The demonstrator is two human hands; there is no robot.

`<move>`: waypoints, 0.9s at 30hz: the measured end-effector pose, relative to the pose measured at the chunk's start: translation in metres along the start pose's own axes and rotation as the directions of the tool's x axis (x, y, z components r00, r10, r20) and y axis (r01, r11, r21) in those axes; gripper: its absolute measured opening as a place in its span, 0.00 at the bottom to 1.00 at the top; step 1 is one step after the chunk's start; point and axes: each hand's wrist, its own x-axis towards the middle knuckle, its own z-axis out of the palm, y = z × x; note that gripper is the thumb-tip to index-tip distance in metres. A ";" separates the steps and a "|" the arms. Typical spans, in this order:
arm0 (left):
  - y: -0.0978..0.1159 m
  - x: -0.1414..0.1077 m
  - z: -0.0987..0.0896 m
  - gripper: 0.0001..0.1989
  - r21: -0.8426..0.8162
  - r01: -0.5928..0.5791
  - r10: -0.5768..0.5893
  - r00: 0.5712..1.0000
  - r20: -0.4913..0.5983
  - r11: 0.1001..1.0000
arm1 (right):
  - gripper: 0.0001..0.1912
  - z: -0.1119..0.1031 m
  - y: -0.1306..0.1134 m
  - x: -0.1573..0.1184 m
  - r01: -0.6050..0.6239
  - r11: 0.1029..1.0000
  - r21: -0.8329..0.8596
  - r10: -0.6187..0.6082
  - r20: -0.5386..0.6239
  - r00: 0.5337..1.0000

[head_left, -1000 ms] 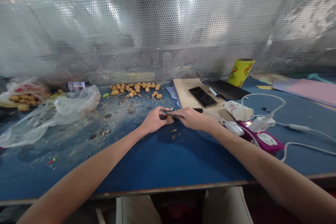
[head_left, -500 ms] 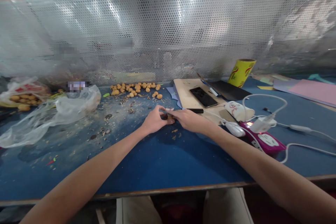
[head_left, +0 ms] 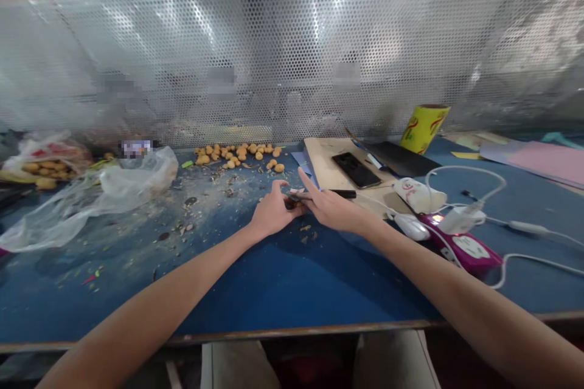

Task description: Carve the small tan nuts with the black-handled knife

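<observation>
Right hand: closed round a black-handled tool (head_left: pixel 345 194), apparently a knife; right hand (head_left: pixel 335 209) now has its index finger (head_left: pixel 309 181) lifted clear, where it lay forward along the tool a second ago.
Left hand: narrow pinch; left hand (head_left: pixel 270 213) holds a small dark-and-tan piece (head_left: pixel 289 203), largely hidden by fingers.
Piece location: between both hands, at the tool's tip – contact cannot be confirmed.
Finding: grip apparently eased or adjusted – work on the piece looks unfinished.
Surface: scraps (head_left: pixel 305 228) lie below the hands, unmoved; tan round fruits (head_left: pixel 237 153) sit beyond, likewise unchanged.
</observation>
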 end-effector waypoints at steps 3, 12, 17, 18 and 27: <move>0.001 -0.001 0.000 0.41 0.039 -0.024 0.024 1.000 -0.010 0.999 | 0.35 -0.002 0.004 0.000 -0.031 0.998 0.060 0.031 0.012 0.999; -0.002 0.002 0.002 0.39 0.072 -0.034 0.035 0.999 -0.022 0.997 | 0.39 0.006 0.005 0.005 -0.060 0.975 0.212 0.066 -0.018 0.998; 0.005 0.000 0.001 0.37 0.187 -0.049 0.054 0.998 -0.024 0.981 | 0.37 0.002 0.007 0.002 -0.046 0.997 0.055 0.047 -0.015 0.999; 0.007 -0.001 0.001 0.37 0.210 -0.059 0.066 0.998 -0.024 0.976 | 0.36 0.000 0.007 0.000 -0.037 0.999 0.009 0.038 -0.015 0.999; 0.013 -0.005 0.002 0.36 0.299 -0.076 0.091 0.995 -0.038 0.951 | 0.30 -0.002 0.000 0.001 0.012 0.983 -0.181 -0.009 0.020 1.000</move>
